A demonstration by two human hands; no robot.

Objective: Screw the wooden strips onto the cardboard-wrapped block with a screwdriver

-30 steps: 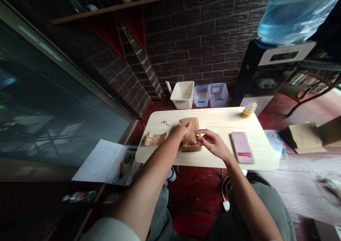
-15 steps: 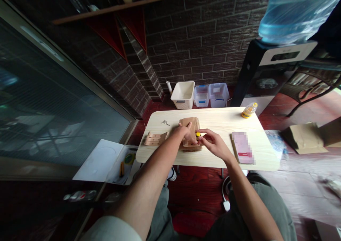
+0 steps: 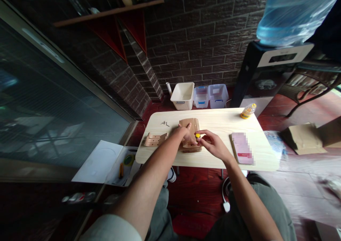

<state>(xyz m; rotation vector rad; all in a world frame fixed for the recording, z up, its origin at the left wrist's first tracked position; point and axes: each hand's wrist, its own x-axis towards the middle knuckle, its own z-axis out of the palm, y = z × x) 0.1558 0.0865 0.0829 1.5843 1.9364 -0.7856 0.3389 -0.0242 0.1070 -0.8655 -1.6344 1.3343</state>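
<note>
My left hand (image 3: 186, 132) lies over a brown cardboard pad (image 3: 193, 122) and presses on a light wooden piece (image 3: 188, 144) there. A small round yellow-topped object (image 3: 197, 135) is between the thumb and forefinger of my right hand (image 3: 210, 141), at the pad's right edge. My left fingertips are close beside it. More curved wooden pieces with holes (image 3: 155, 139) lie on the table (image 3: 218, 127) to the left, below a few small screws (image 3: 165, 123). The underside of the yellow-topped object is hard to make out.
A phone (image 3: 243, 148) lies at the table's right side, and a clear bottle with yellow ends (image 3: 248, 111) near its back right corner. Behind the table are a cream bin (image 3: 183, 96) and two clear bins (image 3: 218, 96). A water dispenser (image 3: 255, 70) stands back right.
The view has shifted very slightly. Both hands keep nearly the same pose, with the yellow-topped object still at my right fingertips.
</note>
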